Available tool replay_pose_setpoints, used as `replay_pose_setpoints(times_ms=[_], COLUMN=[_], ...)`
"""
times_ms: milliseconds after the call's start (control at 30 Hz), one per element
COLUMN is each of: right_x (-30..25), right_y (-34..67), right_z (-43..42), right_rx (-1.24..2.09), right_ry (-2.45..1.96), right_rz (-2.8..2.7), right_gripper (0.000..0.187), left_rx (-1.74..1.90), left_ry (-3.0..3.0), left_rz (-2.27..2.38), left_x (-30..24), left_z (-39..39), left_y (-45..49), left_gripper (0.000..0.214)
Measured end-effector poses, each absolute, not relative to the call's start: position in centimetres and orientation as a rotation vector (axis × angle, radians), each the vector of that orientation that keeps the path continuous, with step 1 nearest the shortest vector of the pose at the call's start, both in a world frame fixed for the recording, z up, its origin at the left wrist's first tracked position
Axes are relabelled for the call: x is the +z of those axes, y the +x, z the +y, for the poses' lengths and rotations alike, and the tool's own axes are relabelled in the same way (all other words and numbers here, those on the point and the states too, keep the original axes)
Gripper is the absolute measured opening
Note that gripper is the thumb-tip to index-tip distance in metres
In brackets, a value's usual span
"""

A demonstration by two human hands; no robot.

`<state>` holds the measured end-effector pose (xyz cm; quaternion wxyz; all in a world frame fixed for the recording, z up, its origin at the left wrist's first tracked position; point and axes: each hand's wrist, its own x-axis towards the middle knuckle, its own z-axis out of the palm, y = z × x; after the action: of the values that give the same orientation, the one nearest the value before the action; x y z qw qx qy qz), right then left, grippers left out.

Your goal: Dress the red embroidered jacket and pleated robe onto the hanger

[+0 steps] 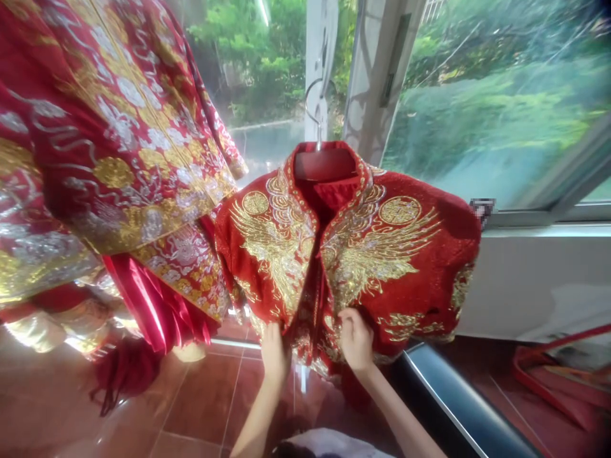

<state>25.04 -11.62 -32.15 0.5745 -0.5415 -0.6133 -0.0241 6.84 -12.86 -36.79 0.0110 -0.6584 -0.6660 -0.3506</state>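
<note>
In front of me a red jacket [398,254] with gold wing embroidery hangs on a hanger [316,114] with a metal hook. Its front edges part at the chest, and the dark red lining shows between them. My left hand [274,350] is closed on the lower front edge at the left. On the right, my right hand [356,337] has its fingers curled around the other front edge, slightly higher up. The fingertips of both hands are partly hidden by the cloth.
Another red garment [143,127] with silver and gold embroidery hangs close at the left. A dark, glossy box-like object [458,394] stands at lower right, near a red-framed item [554,381]. Behind the jacket are windows [487,121] and a pale wall [534,286]. Red tiles [200,394] cover the floor.
</note>
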Motion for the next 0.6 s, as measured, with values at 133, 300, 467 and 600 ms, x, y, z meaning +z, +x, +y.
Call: replay_pose_setpoints(times_ms=[133, 300, 467, 600], right_x=[-27.9, -29.2, -34.1, -32.2], right_y=[23.0, 22.7, 26.7, 27.3], right_z=[-15.5, -13.2, -8.6, -11.3], right_rx=[-0.153, -0.421, -0.188, -0.04], right_ry=[-0.816, -1.189, -1.587, -1.469], right_rz=[-1.481, -1.293, -1.242, -1.316], right_gripper=[0.018, 0.039, 0.035, 0.028], left_rx=[-0.934, -1.128, -1.105, -0.968], left_ry=[-2.32, -2.219, -2.063, -2.173], left_rz=[-1.88, -2.022, -2.154, -2.137], left_x=[-35.7, -37.2, -37.9, -36.6], left_z=[-15.8, -15.9, -14.5, -15.5], left_y=[9.5, 9.6, 7.8, 8.5], left_gripper=[0.022, 0.026, 0.021, 0.023])
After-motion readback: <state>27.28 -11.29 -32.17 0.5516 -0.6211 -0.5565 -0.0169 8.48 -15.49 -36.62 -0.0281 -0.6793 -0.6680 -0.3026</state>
